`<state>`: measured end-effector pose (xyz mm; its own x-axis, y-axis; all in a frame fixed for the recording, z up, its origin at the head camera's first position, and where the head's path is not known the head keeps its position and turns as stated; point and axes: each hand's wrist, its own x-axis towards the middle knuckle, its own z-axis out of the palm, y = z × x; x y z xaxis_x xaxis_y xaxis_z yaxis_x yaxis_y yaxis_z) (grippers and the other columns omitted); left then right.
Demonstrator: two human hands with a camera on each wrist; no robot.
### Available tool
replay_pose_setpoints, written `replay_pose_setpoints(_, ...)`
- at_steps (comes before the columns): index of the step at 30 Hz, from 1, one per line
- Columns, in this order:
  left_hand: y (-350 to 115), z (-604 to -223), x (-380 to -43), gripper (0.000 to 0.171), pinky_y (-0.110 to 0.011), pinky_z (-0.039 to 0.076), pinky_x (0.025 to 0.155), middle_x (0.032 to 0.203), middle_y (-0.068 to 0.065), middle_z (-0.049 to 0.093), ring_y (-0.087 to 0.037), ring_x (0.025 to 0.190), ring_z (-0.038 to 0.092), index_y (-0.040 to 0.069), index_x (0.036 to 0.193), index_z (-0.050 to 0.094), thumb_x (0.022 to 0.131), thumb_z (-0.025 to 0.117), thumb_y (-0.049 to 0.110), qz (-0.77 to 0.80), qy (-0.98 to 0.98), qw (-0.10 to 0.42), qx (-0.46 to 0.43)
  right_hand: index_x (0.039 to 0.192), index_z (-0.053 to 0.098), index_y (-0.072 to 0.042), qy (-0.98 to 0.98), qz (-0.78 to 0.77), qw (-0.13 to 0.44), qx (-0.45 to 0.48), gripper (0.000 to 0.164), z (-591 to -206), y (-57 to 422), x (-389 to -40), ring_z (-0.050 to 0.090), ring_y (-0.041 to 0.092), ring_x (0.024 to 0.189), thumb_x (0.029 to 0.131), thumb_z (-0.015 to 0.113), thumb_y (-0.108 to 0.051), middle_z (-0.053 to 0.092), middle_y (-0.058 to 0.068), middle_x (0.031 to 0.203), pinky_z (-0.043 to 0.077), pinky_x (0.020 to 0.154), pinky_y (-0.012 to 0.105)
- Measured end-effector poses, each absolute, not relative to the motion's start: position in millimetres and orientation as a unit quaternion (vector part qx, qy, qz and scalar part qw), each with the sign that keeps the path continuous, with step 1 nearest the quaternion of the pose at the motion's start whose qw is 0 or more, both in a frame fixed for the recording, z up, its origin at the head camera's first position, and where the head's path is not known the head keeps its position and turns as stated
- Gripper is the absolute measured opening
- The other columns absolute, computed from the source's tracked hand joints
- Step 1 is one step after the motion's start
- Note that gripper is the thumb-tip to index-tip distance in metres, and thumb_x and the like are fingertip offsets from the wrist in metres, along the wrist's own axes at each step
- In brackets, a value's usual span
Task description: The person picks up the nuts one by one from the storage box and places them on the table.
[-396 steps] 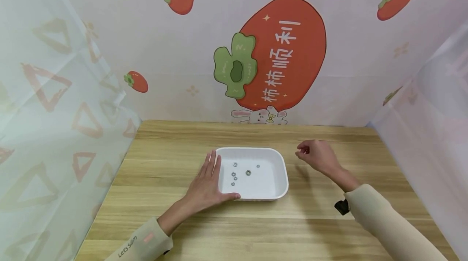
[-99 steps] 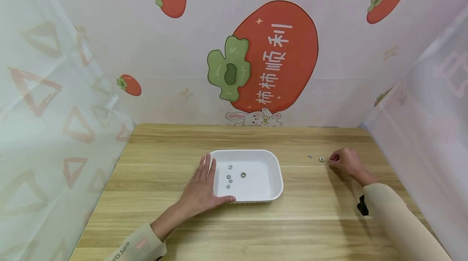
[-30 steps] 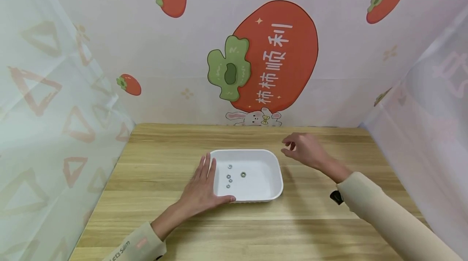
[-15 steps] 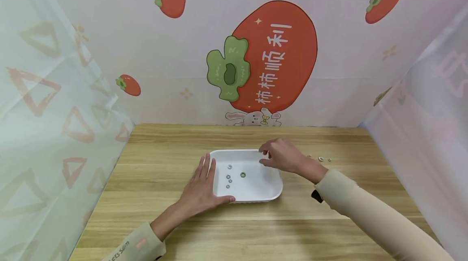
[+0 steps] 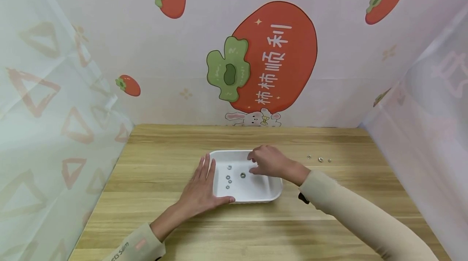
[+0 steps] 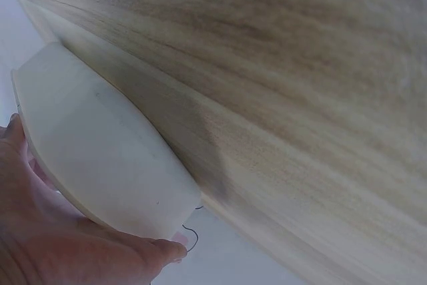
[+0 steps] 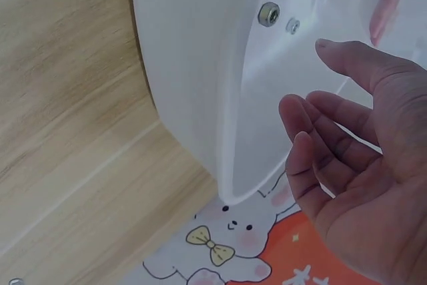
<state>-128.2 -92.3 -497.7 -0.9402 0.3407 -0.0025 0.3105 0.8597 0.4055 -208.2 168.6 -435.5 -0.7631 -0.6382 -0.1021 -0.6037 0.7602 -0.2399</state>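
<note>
A white tray holds several small metal nuts, most of them toward its left side. The largest nut sits nearer the middle, and shows brassy in the right wrist view. My left hand lies against the tray's left end, fingers straight along the side and thumb on the near rim. Over the tray's right half hovers my right hand, its thumb and index finger apart near the largest nut. In the right wrist view nothing shows between those loosely bent fingers.
Three nuts lie in a row on the wooden table right of the tray: a small one, a bigger one and another small one. A printed cloth wall rises behind the table.
A small nut has left the tray's right side since 13.2 seconds ago; three now lie in a row on the table. My right hand has moved left from that row to above the tray.
</note>
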Motion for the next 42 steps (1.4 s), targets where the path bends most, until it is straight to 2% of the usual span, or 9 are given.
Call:
replay_pose_setpoints(7, -92.8, -497.0, -127.7, 0.136, -0.056, 0.024, 0.129, 0.176, -0.025, 0.004, -0.041, 0.163, 0.004, -0.006, 0.166, 0.018, 0.077, 0.076, 0.079, 0.205, 0.963, 0.031, 0.173, 0.116, 0.081, -0.006, 0.931, -0.081, 0.104, -0.341, 0.033, -445.9, 157.5, -209.4, 0.070, 0.014, 0.081, 0.090, 0.088, -0.024, 0.080, 0.006, 0.100, 0.061, 0.077, 0.034)
replay_pose_setpoints(15, -92.8, -498.2, -127.6, 0.136, -0.056, 0.023, 0.129, 0.176, -0.024, 0.003, -0.041, 0.164, 0.003, -0.005, 0.167, 0.017, 0.077, 0.075, 0.080, 0.205, 0.963, 0.033, 0.172, 0.116, 0.082, -0.008, 0.932, -0.059, 0.118, -0.337, 0.030, -453.1, 149.2, -208.7, 0.074, 0.014, 0.088, 0.090, 0.087, -0.022, 0.081, 0.002, 0.104, 0.061, 0.080, 0.032)
replay_pose_setpoints(21, -92.4, -497.9, -127.5, 0.136, -0.056, 0.023, 0.129, 0.176, -0.024, 0.004, -0.042, 0.163, 0.004, -0.005, 0.166, 0.018, 0.077, 0.076, 0.079, 0.206, 0.963, 0.030, 0.172, 0.105, 0.084, -0.010, 0.931, -0.044, 0.089, -0.350, 0.021, -459.9, 145.4, -204.5, 0.059, 0.007, 0.066, 0.087, 0.087, -0.020, 0.077, -0.003, 0.086, 0.051, 0.065, 0.025)
replay_pose_setpoints(25, -92.7, -497.8, -127.5, 0.136, -0.056, 0.023, 0.129, 0.176, -0.025, 0.003, -0.042, 0.163, 0.005, -0.005, 0.166, 0.018, 0.077, 0.076, 0.079, 0.204, 0.963, 0.028, 0.174, 0.089, 0.080, -0.012, 0.931, -0.052, 0.089, -0.350, 0.007, -465.1, 143.4, -203.8, 0.049, 0.006, 0.060, 0.086, 0.086, -0.016, 0.067, -0.007, 0.071, 0.042, 0.058, 0.022)
replay_pose_setpoints(29, -92.8, -496.9, -127.6, 0.135, -0.056, 0.023, 0.129, 0.176, -0.026, 0.003, -0.042, 0.163, 0.004, -0.006, 0.166, 0.018, 0.078, 0.076, 0.079, 0.201, 0.963, 0.030, 0.176, 0.076, 0.072, -0.016, 0.931, -0.063, 0.088, -0.349, 0.016, -469.6, 142.5, -204.5, 0.046, 0.006, 0.058, 0.086, 0.084, -0.013, 0.056, -0.010, 0.064, 0.038, 0.054, 0.021)
replay_pose_setpoints(33, -92.9, -495.8, -127.7, 0.135, -0.057, 0.023, 0.129, 0.176, -0.026, 0.002, -0.042, 0.163, 0.004, -0.006, 0.166, 0.017, 0.078, 0.076, 0.078, 0.200, 0.963, 0.034, 0.176, 0.076, 0.071, -0.017, 0.932, -0.057, 0.083, -0.347, 0.018, -473.2, 141.7, -204.8, 0.046, 0.006, 0.060, 0.087, 0.085, -0.014, 0.055, -0.010, 0.064, 0.039, 0.055, 0.021)
replay_pose_setpoints(42, -92.6, -495.5, -127.1, 0.135, -0.056, 0.024, 0.129, 0.176, -0.025, 0.002, -0.041, 0.163, 0.003, -0.006, 0.166, 0.018, 0.078, 0.076, 0.078, 0.201, 0.963, 0.034, 0.175, 0.086, 0.079, -0.013, 0.936, -0.052, 0.068, -0.342, 0.007, -478.7, 138.2, -200.3, 0.055, 0.007, 0.066, 0.090, 0.084, -0.015, 0.070, -0.004, 0.076, 0.050, 0.063, 0.023)
